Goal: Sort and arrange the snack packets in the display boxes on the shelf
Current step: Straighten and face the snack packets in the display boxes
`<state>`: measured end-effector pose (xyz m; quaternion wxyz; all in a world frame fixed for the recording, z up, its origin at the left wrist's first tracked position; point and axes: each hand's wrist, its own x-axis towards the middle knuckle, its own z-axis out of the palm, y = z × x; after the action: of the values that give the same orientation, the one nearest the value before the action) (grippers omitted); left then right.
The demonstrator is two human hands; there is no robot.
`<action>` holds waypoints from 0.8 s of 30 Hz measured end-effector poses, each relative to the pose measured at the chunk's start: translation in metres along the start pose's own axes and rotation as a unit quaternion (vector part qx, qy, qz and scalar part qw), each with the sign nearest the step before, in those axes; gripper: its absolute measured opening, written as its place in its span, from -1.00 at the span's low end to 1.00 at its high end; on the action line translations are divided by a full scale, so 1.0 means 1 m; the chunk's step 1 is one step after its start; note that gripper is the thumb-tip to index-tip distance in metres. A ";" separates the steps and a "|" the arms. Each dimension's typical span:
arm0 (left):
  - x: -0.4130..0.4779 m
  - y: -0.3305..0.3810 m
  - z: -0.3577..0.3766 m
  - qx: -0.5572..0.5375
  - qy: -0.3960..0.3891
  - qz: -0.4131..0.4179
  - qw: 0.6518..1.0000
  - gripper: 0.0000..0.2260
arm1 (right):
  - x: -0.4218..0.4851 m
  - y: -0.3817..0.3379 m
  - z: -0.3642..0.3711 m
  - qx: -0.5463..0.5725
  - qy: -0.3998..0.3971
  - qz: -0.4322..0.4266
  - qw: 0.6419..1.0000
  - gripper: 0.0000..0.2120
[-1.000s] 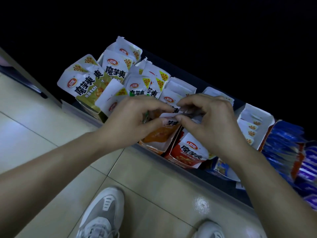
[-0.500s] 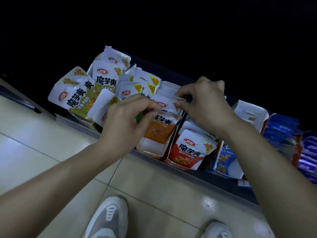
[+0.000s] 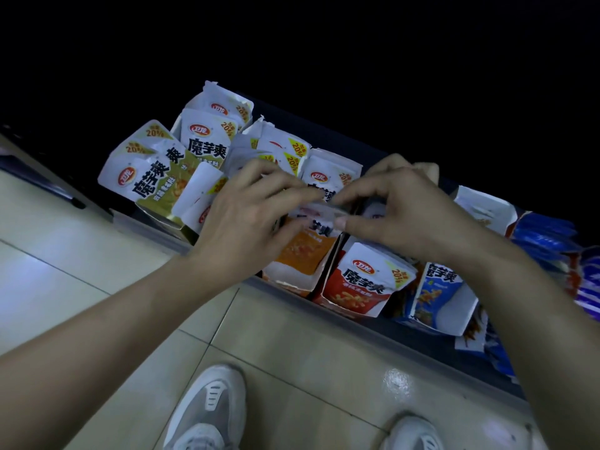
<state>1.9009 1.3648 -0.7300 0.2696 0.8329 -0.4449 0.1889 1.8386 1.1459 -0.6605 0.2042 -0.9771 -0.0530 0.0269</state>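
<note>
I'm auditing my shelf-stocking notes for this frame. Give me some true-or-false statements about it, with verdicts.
1. The left hand and the right hand both pinch one packet over the orange box. True.
2. The red box stands left of the orange box. False: it stands to its right.
3. The green box is the leftmost in view. True.
4. The person is barefoot. False: both feet wear shoes.

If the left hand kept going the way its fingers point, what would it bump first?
Probably the right hand. The left hand points right, and both pinch one snack packet above the orange display box, fingertips nearly meeting. Depth is unclear.
</note>
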 end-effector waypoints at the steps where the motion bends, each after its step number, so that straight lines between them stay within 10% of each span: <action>1: -0.003 0.001 -0.002 -0.016 0.016 0.010 1.000 -0.74 | -0.002 0.000 0.000 0.000 -0.007 0.000 1.000 -0.78; 15: 0.009 0.003 -0.006 -0.089 0.009 -0.010 0.996 -0.96 | 0.003 0.002 0.004 0.110 0.087 -0.005 0.990 -0.64; 24: 0.001 0.003 -0.001 -0.097 0.015 -0.032 0.995 -0.97 | 0.043 0.012 0.003 -0.159 0.026 0.038 0.986 -0.61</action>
<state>1.8992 1.3635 -0.7279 0.3620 0.8137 -0.4301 0.1481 1.8818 1.1412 -0.6698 0.0468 -0.9988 -0.0145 0.0003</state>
